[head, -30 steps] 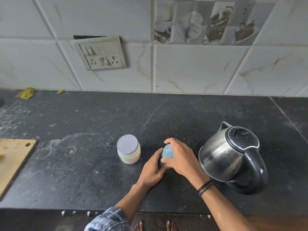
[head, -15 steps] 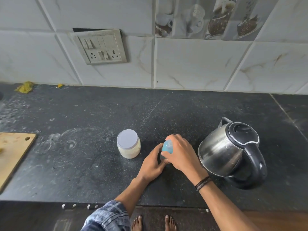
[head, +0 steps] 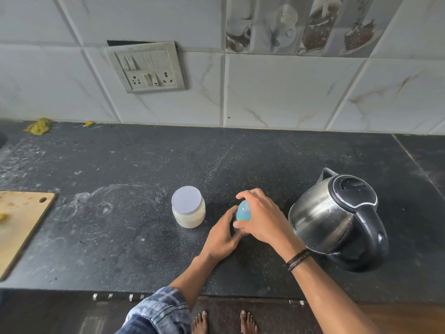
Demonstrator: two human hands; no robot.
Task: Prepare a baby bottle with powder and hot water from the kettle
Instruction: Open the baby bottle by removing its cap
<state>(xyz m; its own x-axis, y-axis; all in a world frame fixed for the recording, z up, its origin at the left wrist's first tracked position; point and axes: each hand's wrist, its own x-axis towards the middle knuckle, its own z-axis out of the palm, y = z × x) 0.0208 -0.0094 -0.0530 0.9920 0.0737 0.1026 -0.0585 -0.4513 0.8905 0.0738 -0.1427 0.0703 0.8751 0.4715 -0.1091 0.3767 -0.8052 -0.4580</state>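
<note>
Counting one baby bottle (head: pixel 243 210), one powder jar (head: pixel 188 208), one electric kettle (head: pixel 337 220), one wooden cutting board (head: pixel 19 220). Counting two hands: left hand (head: pixel 222 233), right hand (head: pixel 262 218).

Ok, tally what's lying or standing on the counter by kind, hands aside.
Baby bottle: 1
Powder jar: 1
Kettle: 1
Wooden cutting board: 1
Yellow bits: 3, two by the wall, one on the board at the frame's edge
Total: 7
</note>
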